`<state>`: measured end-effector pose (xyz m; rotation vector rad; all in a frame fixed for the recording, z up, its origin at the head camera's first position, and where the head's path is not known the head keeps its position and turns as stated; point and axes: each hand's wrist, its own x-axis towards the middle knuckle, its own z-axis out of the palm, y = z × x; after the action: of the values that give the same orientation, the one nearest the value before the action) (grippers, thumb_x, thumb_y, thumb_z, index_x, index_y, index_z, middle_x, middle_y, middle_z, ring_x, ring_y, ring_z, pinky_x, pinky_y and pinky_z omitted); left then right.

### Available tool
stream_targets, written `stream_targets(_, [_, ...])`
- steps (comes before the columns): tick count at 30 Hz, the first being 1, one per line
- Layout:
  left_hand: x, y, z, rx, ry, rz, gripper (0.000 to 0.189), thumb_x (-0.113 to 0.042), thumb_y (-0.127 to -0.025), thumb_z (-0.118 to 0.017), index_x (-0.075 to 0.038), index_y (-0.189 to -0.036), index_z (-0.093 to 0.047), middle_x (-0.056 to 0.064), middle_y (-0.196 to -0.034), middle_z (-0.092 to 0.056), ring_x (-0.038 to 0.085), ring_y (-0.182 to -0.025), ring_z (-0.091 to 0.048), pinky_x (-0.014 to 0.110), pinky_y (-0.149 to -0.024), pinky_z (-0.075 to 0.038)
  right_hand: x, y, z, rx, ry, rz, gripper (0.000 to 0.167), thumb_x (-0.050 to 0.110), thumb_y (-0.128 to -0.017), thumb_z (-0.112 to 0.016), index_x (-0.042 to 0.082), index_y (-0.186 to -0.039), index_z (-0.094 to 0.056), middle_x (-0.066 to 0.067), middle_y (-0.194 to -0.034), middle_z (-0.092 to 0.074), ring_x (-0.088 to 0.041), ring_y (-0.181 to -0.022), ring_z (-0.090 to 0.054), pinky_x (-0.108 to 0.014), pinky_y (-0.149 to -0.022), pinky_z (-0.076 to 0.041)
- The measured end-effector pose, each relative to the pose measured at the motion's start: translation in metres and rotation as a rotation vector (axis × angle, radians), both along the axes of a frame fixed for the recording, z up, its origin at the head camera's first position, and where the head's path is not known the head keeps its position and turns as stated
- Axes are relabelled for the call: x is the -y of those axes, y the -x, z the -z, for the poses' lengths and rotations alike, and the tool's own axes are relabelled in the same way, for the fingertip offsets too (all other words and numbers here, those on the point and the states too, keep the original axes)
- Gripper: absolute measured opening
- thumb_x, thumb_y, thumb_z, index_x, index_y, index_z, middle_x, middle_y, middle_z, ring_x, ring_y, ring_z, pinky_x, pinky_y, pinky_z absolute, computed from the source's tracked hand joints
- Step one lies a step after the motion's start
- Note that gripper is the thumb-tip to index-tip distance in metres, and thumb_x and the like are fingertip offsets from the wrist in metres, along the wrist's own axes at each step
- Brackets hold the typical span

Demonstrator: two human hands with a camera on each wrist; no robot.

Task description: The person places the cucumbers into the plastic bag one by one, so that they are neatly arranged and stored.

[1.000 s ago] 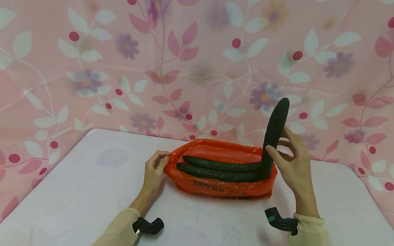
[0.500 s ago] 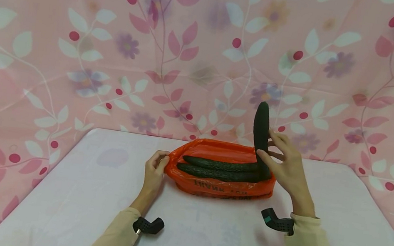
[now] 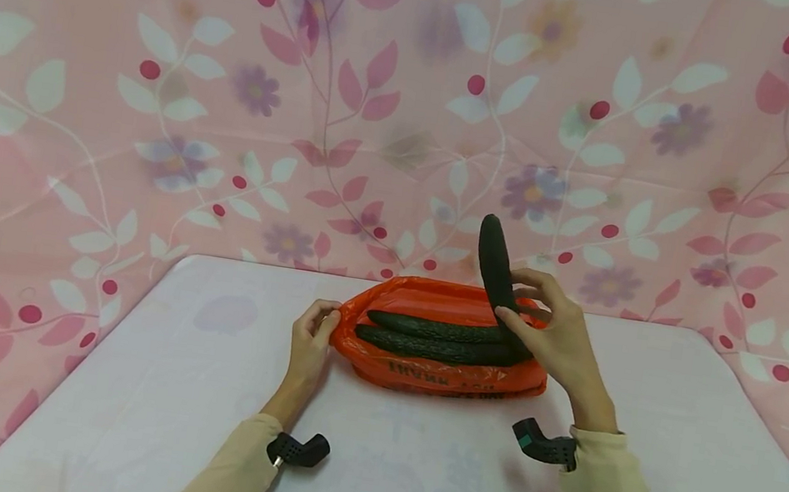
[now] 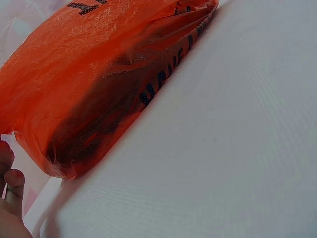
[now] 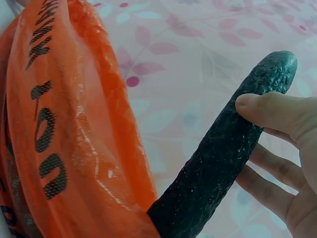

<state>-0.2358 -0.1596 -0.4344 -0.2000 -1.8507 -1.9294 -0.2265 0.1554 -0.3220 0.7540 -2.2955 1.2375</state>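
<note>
An orange plastic bag [image 3: 421, 378] with dark printed lettering lies open-mouthed near the table's back edge. Two dark green cucumbers [image 3: 433, 347] lie side by side inside it. My right hand [image 3: 556, 332] pinches a third cucumber [image 3: 494, 260] between thumb and fingers, tilted with its top leaning left. Its lower end is down in the bag's right side, as the right wrist view shows the cucumber [image 5: 213, 163] passing behind the bag's rim. My left hand [image 3: 312, 335] pinches the bag's left rim; in the left wrist view only part of the left hand [image 4: 12, 198] shows.
A white-covered table [image 3: 394, 464] carries the bag, and a pink floral cloth [image 3: 413, 114] hangs behind it. Black wrist cameras sit on both wrists, the left camera [image 3: 299, 450] and the right camera [image 3: 542, 443], above the table's front half.
The right hand has swung the held cucumber's upper end leftward and down, from nearly upright to leaning left over the bag. The left hand keeps its place on the rim.
</note>
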Motion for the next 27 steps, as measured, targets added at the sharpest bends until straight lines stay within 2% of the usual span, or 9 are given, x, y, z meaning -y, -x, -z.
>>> stream_targets(8, [0.000, 0.002, 0.002, 0.007, -0.020, 0.022, 0.019, -0.002, -0.095, -0.051, 0.012, -0.104, -0.059, 0.004, -0.093, -0.060, 0.006, -0.083, -0.058, 0.014, -0.075, -0.048, -0.003, 0.024, 0.030, -0.051, -0.056, -0.064, 0.056, 0.004, -0.079, -0.073, 0.015, -0.131, -0.054, -0.007, -0.124, -0.060, -0.021, -0.103, -0.061, -0.040, -0.084, -0.053])
stream_targets(11, [0.001, 0.002, 0.002, 0.007, -0.015, 0.020, 0.019, -0.002, -0.095, -0.051, 0.012, -0.105, -0.059, 0.003, -0.093, -0.060, 0.006, -0.083, -0.058, 0.014, -0.075, -0.048, -0.001, 0.029, 0.036, -0.068, -0.068, -0.109, 0.055, 0.005, -0.080, -0.073, 0.015, -0.131, -0.054, -0.007, -0.123, -0.060, -0.023, -0.103, -0.062, -0.041, -0.085, -0.053])
stream_targets(16, [0.001, 0.002, 0.002, 0.008, -0.010, 0.020, 0.020, -0.003, -0.095, -0.051, 0.012, -0.105, -0.059, 0.003, -0.094, -0.060, 0.006, -0.085, -0.058, 0.014, -0.077, -0.048, 0.003, 0.032, 0.040, -0.097, -0.078, -0.153, 0.054, 0.004, -0.080, -0.072, 0.016, -0.130, -0.056, -0.005, -0.120, -0.061, -0.020, -0.099, -0.063, -0.041, -0.084, -0.054])
stream_targets(21, [0.001, 0.002, 0.002, 0.003, -0.010, 0.019, 0.020, -0.003, -0.095, -0.051, 0.012, -0.105, -0.059, 0.003, -0.093, -0.060, 0.006, -0.084, -0.058, 0.014, -0.076, -0.048, 0.006, 0.031, 0.040, -0.084, -0.104, -0.151, 0.053, 0.008, -0.082, -0.072, 0.020, -0.131, -0.055, 0.000, -0.119, -0.060, -0.014, -0.104, -0.060, -0.038, -0.086, -0.053])
stream_targets(27, [0.001, 0.001, 0.002, 0.005, -0.019, 0.018, 0.020, -0.003, -0.095, -0.051, 0.013, -0.105, -0.058, 0.004, -0.092, -0.060, 0.006, -0.080, -0.058, 0.014, -0.073, -0.048, 0.009, 0.030, 0.042, -0.064, -0.128, -0.136, 0.051, 0.015, -0.084, -0.071, 0.023, -0.132, -0.056, 0.002, -0.120, -0.060, -0.015, -0.106, -0.059, -0.039, -0.087, -0.053])
